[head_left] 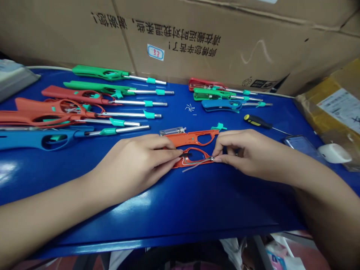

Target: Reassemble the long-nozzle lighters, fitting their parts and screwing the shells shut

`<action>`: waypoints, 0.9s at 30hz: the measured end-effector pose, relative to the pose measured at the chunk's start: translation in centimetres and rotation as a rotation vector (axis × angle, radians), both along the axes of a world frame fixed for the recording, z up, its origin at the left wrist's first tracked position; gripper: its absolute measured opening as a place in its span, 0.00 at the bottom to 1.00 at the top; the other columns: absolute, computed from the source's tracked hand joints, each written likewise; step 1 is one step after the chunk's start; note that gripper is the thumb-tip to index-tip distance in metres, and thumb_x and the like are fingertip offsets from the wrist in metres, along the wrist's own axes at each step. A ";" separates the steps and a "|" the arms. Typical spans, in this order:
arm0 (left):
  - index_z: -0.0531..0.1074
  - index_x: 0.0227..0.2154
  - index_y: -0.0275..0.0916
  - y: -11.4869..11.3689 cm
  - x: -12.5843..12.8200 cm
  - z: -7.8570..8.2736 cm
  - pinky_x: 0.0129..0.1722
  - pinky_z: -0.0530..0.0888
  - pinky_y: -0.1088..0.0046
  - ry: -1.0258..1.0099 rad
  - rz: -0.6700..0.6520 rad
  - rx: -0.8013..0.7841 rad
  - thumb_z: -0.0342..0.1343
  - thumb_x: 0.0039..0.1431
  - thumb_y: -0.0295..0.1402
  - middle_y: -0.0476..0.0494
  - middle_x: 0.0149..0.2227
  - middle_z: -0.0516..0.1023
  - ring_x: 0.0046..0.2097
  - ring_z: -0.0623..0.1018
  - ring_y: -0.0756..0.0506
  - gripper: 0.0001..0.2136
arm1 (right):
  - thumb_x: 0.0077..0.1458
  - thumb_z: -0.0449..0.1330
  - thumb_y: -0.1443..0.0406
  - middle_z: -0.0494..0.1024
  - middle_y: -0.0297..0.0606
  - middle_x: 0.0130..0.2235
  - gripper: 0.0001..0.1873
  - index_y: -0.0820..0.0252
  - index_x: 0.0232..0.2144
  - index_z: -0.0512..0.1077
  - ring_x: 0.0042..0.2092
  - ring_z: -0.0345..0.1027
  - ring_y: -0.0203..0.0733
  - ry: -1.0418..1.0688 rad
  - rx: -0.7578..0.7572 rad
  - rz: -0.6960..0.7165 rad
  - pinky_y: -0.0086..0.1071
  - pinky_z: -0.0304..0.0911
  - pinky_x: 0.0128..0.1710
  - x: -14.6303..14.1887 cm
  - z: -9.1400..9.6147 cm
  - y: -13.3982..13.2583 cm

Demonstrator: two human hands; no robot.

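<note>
An orange lighter casing half [197, 165] lies open on the blue table, with thin wires and a clear tube [194, 167] running through it. My left hand [140, 161] is closed in a pinch on its left end, beside a small black part [185, 154]. My right hand [242, 152] pinches the casing's right tip, where a small metal end piece [212, 158] shows. Just behind lies the other orange casing half [191, 138]. A clear fuel tank [172, 131] rests at its left, and a teal trigger or clip [219, 126] near its right end.
Long-nosed lighters in green [101, 73], red [70, 93] and blue [36, 139] lie at left. Several smaller lighters [222, 105] lie at back right, near tiny screws [190, 108]. A screwdriver [258, 122], phone [302, 144] and white earphone case [334, 153] are at right. Cardboard [180, 22] walls the back.
</note>
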State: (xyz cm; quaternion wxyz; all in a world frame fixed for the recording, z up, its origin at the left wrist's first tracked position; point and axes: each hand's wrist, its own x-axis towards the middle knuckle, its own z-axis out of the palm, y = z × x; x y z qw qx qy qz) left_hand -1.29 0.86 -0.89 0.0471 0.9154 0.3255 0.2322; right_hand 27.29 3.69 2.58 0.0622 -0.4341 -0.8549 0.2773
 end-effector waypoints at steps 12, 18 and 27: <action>0.81 0.43 0.42 -1.0 0.3 0.7 0.31 0.76 0.67 0.203 0.045 0.009 0.48 0.73 0.35 0.44 0.42 0.80 0.38 0.81 0.42 0.15 | 0.63 0.59 0.69 0.77 0.34 0.35 0.06 0.56 0.39 0.75 0.33 0.67 0.34 0.083 0.286 0.073 0.30 0.58 0.32 -1.5 -0.6 -1.1; 0.79 0.44 0.40 -1.4 0.4 0.8 0.32 0.75 0.68 0.239 0.038 0.027 0.52 0.71 0.32 0.44 0.40 0.80 0.37 0.80 0.42 0.10 | 0.66 0.57 0.65 0.77 0.38 0.46 0.07 0.52 0.43 0.76 0.42 0.71 0.40 0.038 0.317 0.095 0.33 0.63 0.37 -2.6 -1.4 -1.6; 0.80 0.43 0.38 -1.3 0.4 0.9 0.31 0.74 0.65 0.256 0.000 0.161 0.54 0.68 0.28 0.45 0.41 0.81 0.38 0.78 0.41 0.09 | 0.64 0.58 0.64 0.77 0.37 0.43 0.05 0.55 0.40 0.75 0.40 0.72 0.41 -0.028 0.423 0.010 0.34 0.62 0.35 -2.3 -1.0 -1.7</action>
